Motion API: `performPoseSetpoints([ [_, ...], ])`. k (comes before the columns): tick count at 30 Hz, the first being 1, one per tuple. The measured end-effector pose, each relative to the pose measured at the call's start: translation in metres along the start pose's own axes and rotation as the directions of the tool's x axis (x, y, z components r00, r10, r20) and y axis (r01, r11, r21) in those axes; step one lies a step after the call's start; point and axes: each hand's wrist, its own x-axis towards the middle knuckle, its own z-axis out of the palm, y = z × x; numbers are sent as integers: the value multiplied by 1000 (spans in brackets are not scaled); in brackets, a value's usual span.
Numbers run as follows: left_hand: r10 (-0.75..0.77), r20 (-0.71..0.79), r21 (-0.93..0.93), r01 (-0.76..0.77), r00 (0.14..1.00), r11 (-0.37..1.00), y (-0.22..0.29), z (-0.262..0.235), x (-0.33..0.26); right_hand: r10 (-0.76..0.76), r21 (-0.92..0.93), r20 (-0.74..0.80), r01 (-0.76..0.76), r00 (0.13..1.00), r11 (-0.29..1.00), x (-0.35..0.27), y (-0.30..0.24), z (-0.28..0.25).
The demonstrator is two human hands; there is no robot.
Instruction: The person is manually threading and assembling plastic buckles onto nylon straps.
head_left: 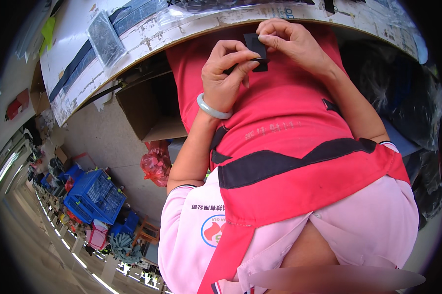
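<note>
Over the red apron, just below the table's edge, my two hands meet at a small flat black piece [253,43], perhaps fabric or strap. My left hand [224,73], with a pale bangle at its wrist, pinches a dark folded edge of it between thumb and fingertips. From the other side my right hand [295,45] grips its upper right edge, thumb against bent fingers. Part of the piece shows below the left fingertips, lying against the apron. The fingers hide how its parts join.
Ahead lies a worn white table [147,43] bearing a clear plastic-wrapped packet [105,40] and dark strips. Under it stands an open cardboard box [145,110]. A red plastic bag [156,164] and a blue crate [96,196] are at the left; dark plastic-covered bundles [402,93] stand at the right.
</note>
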Motion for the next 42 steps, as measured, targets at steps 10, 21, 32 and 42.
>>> performPoseSetpoints([
  [10, -53, 72, -55, 57, 996, 997, 6, 0, -5, 68, 132, 1, -67, 998, 989, -1, -2, 2],
  [21, 11, 52, 11, -12, 999, 1000, 3, 0, -11, 222, 209, 96, -238, 970, 949, -3, -6, 0],
  [32, 24, 104, 72, -31, 994, 997, 8, 1, -14, 164, 206, 14, -163, 986, 965, -4, 2, -3],
  [42, -499, -163, -603, 314, 851, 733, -21, -9, -24, 28, 289, -178, 25, 984, 957, 26, -44, 22],
])
